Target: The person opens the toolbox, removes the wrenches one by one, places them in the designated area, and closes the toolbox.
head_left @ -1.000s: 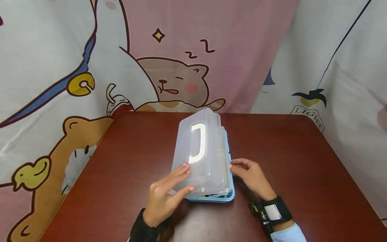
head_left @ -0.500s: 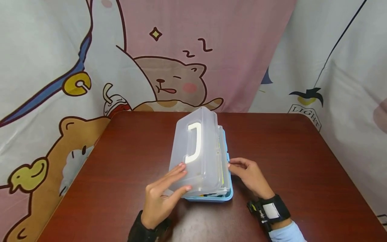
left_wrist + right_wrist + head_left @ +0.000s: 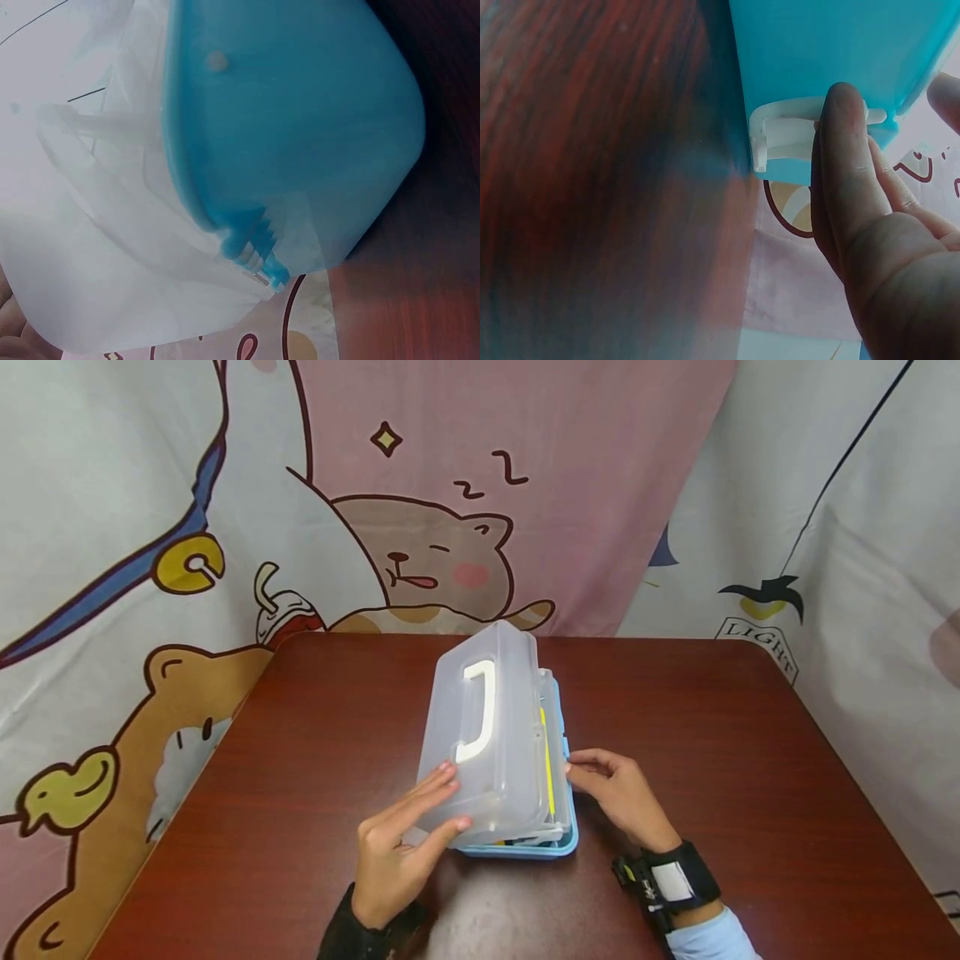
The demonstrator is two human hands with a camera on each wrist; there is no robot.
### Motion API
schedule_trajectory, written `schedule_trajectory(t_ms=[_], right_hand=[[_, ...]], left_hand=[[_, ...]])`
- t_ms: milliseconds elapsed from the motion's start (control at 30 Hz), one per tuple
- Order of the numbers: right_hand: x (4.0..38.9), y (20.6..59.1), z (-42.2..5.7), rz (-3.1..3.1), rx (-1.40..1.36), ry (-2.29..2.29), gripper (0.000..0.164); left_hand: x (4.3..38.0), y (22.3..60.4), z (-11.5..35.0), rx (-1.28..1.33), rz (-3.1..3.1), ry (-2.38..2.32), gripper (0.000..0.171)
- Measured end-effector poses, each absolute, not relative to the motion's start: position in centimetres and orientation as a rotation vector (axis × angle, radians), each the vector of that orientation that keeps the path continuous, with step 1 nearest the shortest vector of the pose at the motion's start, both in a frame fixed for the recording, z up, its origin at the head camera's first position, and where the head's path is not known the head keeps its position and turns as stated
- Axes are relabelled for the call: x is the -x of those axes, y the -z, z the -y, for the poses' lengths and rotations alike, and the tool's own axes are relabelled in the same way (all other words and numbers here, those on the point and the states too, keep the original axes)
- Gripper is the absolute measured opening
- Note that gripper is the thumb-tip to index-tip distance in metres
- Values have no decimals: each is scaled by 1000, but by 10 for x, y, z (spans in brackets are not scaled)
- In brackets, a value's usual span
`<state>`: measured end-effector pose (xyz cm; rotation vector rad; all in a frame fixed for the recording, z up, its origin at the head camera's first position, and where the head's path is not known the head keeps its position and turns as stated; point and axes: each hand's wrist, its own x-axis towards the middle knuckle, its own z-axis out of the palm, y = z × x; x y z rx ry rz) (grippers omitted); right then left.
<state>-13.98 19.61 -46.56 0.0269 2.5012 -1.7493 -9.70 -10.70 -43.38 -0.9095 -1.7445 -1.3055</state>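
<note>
Tilted a little further than half a second ago, the clear lid (image 3: 517,718) now bares more of a thin yellow item (image 3: 548,760) along the right side of the blue storage box (image 3: 517,853). Both hands have hardly moved. The left hand (image 3: 397,852) rests its fingers on the lid's left near part, just by the white handle (image 3: 487,710), fingers extended and thumb held well apart at the lid's near end. The right hand (image 3: 626,797) is at the box's right side, fingers fairly straight, one lying across the white latch (image 3: 787,135) in the right wrist view, thumb apart near the rim; whether they press on latch or lid I cannot tell.

The box sits lengthwise around the middle of a reddish-brown, wood-grained table (image 3: 337,718). Behind and beside the table hangs a printed cloth (image 3: 600,485), pink and white, with cartoon animals. Each wrist wears a black band, and a pale blue sleeve (image 3: 712,935) shows at the right arm.

Most of the contents are hidden under the cloudy lid, so the yellow item cannot be identified. The left wrist view is hazy, and its palm lies outside it. The bottom edge cuts off both forearms.
</note>
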Motion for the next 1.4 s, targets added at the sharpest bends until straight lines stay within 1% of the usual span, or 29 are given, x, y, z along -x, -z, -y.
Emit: schedule_trajectory(t_ms=[500,667,967,1167,1400], right_hand=[[141,464,-195,-2495,-52,1727,51],[141,464,-195,-2502,-38,1719,50],[142,463,-195,-2496,-37,1729,49],[142,464,-194,-2480,-44,1741,48],[144,463,-197,-2499,-37,1726,47]], left_hand=[[95,436,109,880,1699,1388,34],[95,439,110,869,1682,1392,34],[95,442,102,881,1710,1244,32],[94,439,98,907,1733,1144,36],[105,436,112,791,1846,1029,38]])
